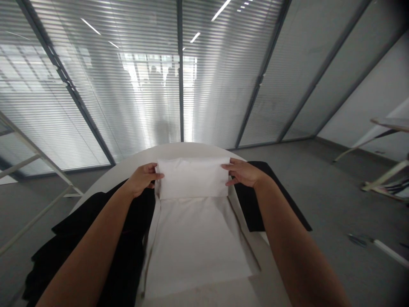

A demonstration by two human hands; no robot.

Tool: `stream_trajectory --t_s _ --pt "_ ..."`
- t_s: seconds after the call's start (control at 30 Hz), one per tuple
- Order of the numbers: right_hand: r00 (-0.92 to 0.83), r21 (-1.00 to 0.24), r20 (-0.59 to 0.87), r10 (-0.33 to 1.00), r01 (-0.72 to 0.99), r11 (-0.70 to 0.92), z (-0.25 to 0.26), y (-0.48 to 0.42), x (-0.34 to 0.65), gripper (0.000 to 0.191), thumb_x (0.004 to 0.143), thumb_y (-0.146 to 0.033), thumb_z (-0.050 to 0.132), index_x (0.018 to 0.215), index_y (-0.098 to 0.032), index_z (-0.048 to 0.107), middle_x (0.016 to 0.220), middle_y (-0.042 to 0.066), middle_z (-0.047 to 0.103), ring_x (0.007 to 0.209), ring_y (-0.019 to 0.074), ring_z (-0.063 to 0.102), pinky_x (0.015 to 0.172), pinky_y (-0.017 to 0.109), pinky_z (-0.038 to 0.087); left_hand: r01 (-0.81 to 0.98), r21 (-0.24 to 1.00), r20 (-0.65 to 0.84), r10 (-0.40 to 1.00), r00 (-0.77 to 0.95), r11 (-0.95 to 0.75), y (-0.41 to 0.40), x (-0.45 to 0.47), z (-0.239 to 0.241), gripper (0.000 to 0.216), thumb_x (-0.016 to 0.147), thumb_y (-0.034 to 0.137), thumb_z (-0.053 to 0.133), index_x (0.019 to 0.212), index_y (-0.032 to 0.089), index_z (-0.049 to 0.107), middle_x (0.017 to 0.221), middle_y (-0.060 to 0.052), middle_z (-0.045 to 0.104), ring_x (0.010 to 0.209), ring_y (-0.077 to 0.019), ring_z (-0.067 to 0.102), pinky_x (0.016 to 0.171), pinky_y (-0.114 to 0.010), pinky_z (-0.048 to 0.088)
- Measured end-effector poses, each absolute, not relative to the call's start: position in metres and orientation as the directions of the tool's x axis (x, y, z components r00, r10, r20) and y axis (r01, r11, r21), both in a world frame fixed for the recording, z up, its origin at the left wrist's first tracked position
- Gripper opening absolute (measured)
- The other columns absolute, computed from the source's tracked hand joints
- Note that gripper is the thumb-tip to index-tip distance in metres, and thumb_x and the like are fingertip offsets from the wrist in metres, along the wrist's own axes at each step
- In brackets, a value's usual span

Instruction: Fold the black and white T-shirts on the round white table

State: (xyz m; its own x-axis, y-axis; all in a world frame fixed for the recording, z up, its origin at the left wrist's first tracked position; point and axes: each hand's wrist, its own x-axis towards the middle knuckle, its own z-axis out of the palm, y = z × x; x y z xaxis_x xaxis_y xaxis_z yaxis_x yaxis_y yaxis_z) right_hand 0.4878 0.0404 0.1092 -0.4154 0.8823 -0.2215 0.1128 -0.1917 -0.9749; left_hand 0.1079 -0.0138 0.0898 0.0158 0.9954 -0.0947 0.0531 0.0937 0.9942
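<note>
A white cloth (198, 243) lies lengthwise on the round white table (105, 178), its far end folded back over itself as a flap (193, 181). At the flap's left edge, my left hand (145, 178) pinches the fabric between thumb and fingers. My right hand (241, 171) grips the opposite edge, thumb and fingertips on the fabric. Between both hands the flap is stretched fairly flat, with small wrinkles along its far fold. What kind of cloth item it is, I cannot tell.
Black fabric (92, 221) is heaped on the left, and a flat black piece (268, 200) lies on the right. A white metal frame (41, 153) stands at the left. Glass panels with blinds (147, 85) rise behind the table. Another table (391, 123) is at far right.
</note>
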Motion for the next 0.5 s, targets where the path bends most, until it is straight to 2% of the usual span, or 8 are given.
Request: stream_trajectory --t_s 0.1,0.27,0.5 --pt "-0.475 -0.981 -0.189 0.860 0.062 -0.182 0.112 0.036 0.486 0.051 0.081 -0.036 0.070 0.129 -0.030 0.053 0.128 0.008 0.062 0.106 0.0280 0.063 0.068 0.042 0.062 0.047 0.996 -0.082 0.995 0.053 0.079 -0.018 0.110 0.096 0.048 0.062 0.030 0.084 0.106 0.021 0.067 0.108 -0.009 0.069 0.095 -0.0275 0.067 0.052 -0.029 0.059" --pt "-0.478 -0.990 -0.119 0.870 -0.005 -0.138 0.106 0.036 0.486 0.050 0.085 -0.036 0.066 0.133 -0.031 0.050 0.127 0.008 0.062 0.108 0.0272 0.062 0.073 0.044 0.061 -0.039 0.998 -0.040 0.997 0.071 0.043 -0.017 0.110 0.095 0.046 0.067 0.032 0.082 0.108 0.022 0.062 0.117 -0.008 0.063 0.099 -0.0273 0.065 0.061 -0.043 0.063" --pt "-0.472 -0.986 -0.009 0.882 -0.142 -0.086 0.096 0.045 0.485 0.045 0.082 -0.034 0.069 0.125 -0.030 0.057 0.128 0.006 0.061 0.102 0.0234 0.064 0.077 0.041 0.059 -0.115 0.990 0.086 0.995 0.041 -0.081 -0.014 0.111 0.092 0.046 0.067 0.027 0.082 0.108 0.019 0.064 0.108 -0.007 0.064 0.095 -0.0225 0.064 0.069 -0.039 0.063"
